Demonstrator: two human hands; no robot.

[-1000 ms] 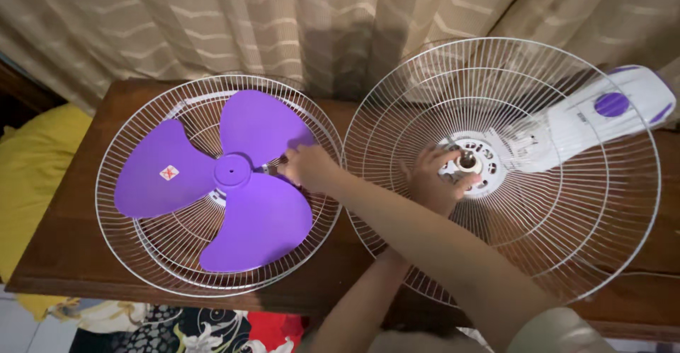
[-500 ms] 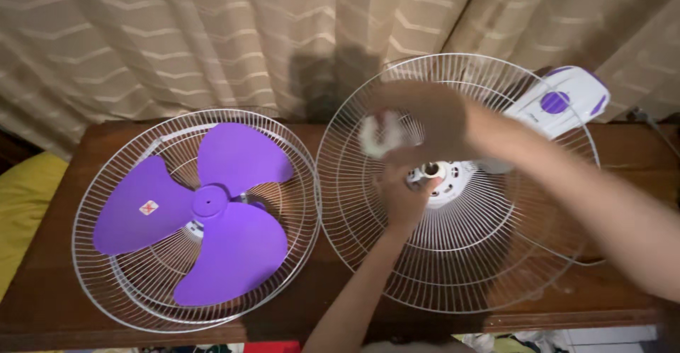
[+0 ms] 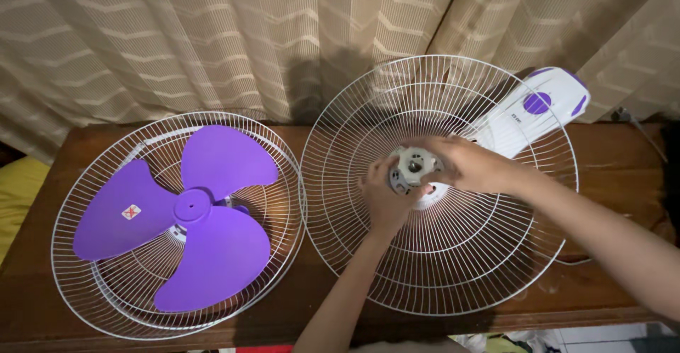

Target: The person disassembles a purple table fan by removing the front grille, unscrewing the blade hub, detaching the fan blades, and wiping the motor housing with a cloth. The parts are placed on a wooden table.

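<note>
A white wire fan guard lies on the wooden table, with the white fan body and its purple knob behind it. At the guard's centre my right hand grips a white round plastic ring over the hub. My left hand comes up from below, its fingers curled against the same ring and hub. To the left, a purple three-blade propeller rests inside a second white wire guard.
A beige patterned curtain hangs right behind the table. A yellow cloth shows past the table's left end. A thin cable trails off at the far right.
My right hand left the purple blade's guard, carried a white ring across and now holds it at the hub of the right guard. My left hand stayed at the hub.
</note>
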